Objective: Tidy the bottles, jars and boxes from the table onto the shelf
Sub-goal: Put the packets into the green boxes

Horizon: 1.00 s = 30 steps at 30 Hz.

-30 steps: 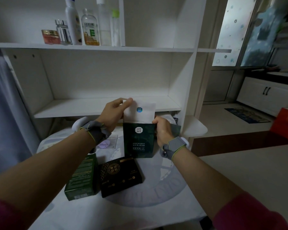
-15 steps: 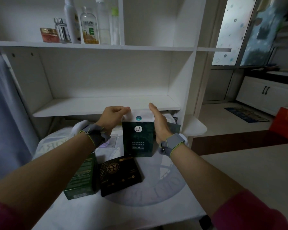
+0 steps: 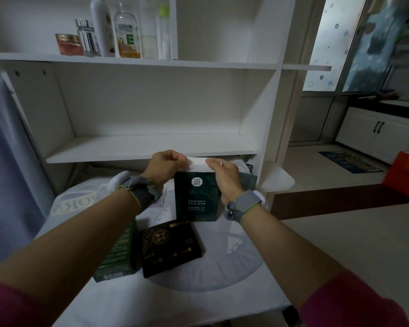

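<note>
A dark green mask box [image 3: 196, 199] stands upright on the table [image 3: 198, 300], its white lid flap folded nearly flat on top. My left hand [image 3: 164, 165] pinches the left end of the flap. My right hand [image 3: 224, 178] lies over the box's top right corner, fingers pressing the flap down. A black box with gold print [image 3: 171, 249] lies flat in front of it. To its left a green box [image 3: 119, 256] sits partly hidden by my left forearm. The white shelf [image 3: 149, 147] behind the table has a bare lower board.
The upper shelf board holds a red jar [image 3: 69, 43], a silver-capped jar [image 3: 86, 37] and several bottles [image 3: 128, 31]. A grey curtain [image 3: 7, 147] hangs at the left. An orange bag [image 3: 404, 175] sits on the floor at the right.
The white flap, standing up a second ago, has been folded down onto the box top. My right hand moved from the box's side up onto the flap.
</note>
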Tool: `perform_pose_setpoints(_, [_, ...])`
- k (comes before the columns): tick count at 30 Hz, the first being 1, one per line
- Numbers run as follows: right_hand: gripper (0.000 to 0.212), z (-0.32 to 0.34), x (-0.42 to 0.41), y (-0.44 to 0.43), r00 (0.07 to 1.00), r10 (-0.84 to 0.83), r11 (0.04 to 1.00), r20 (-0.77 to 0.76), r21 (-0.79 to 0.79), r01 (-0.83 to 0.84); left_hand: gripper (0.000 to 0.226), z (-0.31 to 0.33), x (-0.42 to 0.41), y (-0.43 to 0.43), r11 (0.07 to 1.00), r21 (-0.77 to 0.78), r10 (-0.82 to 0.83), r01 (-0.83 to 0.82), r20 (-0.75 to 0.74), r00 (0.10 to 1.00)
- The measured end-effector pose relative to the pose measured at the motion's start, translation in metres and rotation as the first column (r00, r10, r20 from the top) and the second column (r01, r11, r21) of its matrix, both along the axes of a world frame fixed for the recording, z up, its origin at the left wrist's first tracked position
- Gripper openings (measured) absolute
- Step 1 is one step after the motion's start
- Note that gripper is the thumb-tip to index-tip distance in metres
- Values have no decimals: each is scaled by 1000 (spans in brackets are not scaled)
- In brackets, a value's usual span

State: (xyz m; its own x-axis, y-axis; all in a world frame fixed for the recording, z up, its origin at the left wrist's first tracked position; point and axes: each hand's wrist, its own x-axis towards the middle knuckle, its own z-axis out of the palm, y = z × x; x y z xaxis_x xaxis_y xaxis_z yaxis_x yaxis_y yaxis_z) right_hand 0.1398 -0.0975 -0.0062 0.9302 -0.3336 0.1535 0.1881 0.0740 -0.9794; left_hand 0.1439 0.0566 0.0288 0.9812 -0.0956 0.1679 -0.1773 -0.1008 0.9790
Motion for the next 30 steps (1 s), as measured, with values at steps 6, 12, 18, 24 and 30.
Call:
perform_pose_setpoints(6, [19, -2, 1, 1, 1000, 13, 1000, -14, -28, -14, 19, -5, 1, 0, 1000, 0, -1, 1, -41, 999])
perform_pose_setpoints(12, [21, -1, 5, 4, 1000, 18, 999, -4, -36, -18, 22, -4, 3, -2, 999, -14, 33, -34, -40, 999])
perform_pose_setpoints(18, [6, -1, 2, 2, 1000, 30, 997, -2, 71, -30, 7, -7, 7, 8, 943, -306, 70, -127, -190, 979])
perform_pose_setpoints(24, [16, 4, -3, 0, 984, 112, 910, -136, 411, -47, 23, -14, 7, 14, 920, -382, -38, -82, -298, 954])
perform_pose_setpoints(30, [27, -5, 4, 2, 996, 70, 939, -57, 339, -46, 14, -13, 2, 9, 929, -360, -1, -87, -239, 971])
